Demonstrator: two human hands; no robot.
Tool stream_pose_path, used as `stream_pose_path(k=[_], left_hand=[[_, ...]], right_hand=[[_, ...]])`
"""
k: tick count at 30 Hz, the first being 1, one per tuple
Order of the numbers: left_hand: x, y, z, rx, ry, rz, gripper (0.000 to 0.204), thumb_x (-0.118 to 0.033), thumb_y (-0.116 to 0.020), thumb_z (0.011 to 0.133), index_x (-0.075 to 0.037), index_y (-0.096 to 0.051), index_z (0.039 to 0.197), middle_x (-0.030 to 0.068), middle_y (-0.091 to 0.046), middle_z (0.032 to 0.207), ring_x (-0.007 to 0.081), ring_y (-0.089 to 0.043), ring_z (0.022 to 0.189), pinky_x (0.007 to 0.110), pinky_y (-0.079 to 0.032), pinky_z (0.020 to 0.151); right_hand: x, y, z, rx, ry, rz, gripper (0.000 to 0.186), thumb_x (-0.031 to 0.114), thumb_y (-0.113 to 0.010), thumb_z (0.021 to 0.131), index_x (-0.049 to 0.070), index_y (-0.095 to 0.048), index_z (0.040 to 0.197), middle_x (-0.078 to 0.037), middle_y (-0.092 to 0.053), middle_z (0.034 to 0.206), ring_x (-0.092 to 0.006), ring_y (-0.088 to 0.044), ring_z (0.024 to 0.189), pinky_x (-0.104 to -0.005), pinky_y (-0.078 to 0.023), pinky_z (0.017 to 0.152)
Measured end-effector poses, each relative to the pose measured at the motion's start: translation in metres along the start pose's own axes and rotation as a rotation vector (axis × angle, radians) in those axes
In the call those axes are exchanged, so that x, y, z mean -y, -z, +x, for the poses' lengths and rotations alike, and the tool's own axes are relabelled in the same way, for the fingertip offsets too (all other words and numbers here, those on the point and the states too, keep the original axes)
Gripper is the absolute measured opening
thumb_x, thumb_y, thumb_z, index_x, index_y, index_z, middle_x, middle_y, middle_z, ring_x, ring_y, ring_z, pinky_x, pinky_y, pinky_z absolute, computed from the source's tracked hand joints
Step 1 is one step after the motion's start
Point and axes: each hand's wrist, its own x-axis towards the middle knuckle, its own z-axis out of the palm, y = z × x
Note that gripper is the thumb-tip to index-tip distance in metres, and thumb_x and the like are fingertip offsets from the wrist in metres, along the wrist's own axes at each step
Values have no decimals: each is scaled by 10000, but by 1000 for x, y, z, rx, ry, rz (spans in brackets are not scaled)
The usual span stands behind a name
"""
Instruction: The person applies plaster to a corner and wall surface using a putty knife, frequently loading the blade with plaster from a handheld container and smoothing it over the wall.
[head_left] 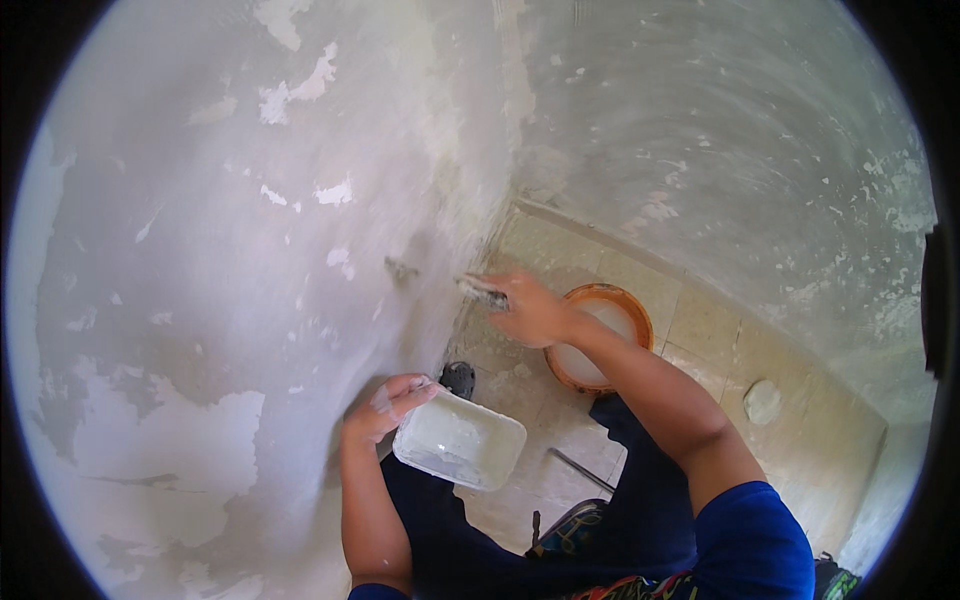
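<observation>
My left hand [392, 402] grips the rim of a white rectangular tray [465, 440], fingers wrapped over its upper left corner. Pale wet plaster is smeared on the tray's inside, and white residue covers those fingers. Farther forward, my right hand [530, 308] is closed around a plaster-coated putty knife [482, 291], partly hidden by the fingers. The knife points left, close to the patchy grey-white wall [230, 300]; whether it touches the wall I cannot tell. A small grey plaster smear [402, 268] sits on that wall just left of it.
An orange-rimmed bucket [640, 318] with whitish contents stands on the tiled floor [690, 330], partly behind my right forearm. A second wall [720, 130] meets the first in a corner ahead. On the floor lie a round pale object [762, 401] and a thin metal bar [580, 468].
</observation>
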Motion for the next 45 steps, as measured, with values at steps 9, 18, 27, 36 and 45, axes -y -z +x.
stream_pose_path(k=[9, 18, 27, 36, 45], left_hand=[[-12, -4, -2, -62, 14, -32, 316, -306, -687, 1003, -24, -711, 1144, 1, -703, 1008, 100, -623, 971, 277, -468, 893], [-16, -4, 4, -43, 30, -23, 330, -326, -701, 993, -30, -712, 1137, -4, -702, 1009, 99, -620, 965, 273, -466, 881], [-31, -22, 9, -126, -5, -32, 342, -349, -725, 974, -35, -711, 1109, -15, -690, 999, 98, -612, 955, 270, -458, 888], [-33, -19, 62, -455, -227, -236, 445, -441, -674, 994, -48, -690, 1203, 16, -700, 1122, 132, -612, 1066, 318, -465, 917], [-64, -66, 117, -782, -365, -468, 564, -499, -588, 1025, -2, -643, 1286, 99, -662, 1196, 218, -578, 1088, 360, -442, 966]], right_hand=[[-27, 29, 27, -384, -535, 223, 667, 123, -639, 833, 11, -512, 1478, -296, -654, 1245, -384, -683, 1022, -436, -531, 938], [-24, -58, 41, -550, -110, -79, 676, 77, -634, 831, 8, -492, 1488, -289, -680, 1006, -336, -673, 889, -425, -531, 846], [-48, 4, -16, -281, 24, -210, 705, 91, -677, 852, 58, -474, 1526, -195, -686, 1015, -290, -638, 840, -385, -524, 809], [37, 80, -13, -371, -414, 648, 216, 159, -689, 962, 61, -657, 1152, 21, -564, 795, -49, -481, 678, -254, -361, 556], [0, 53, -89, -487, -406, 264, 282, 177, -690, 992, 39, -658, 1237, 15, -584, 818, -59, -519, 708, -255, -425, 605]])
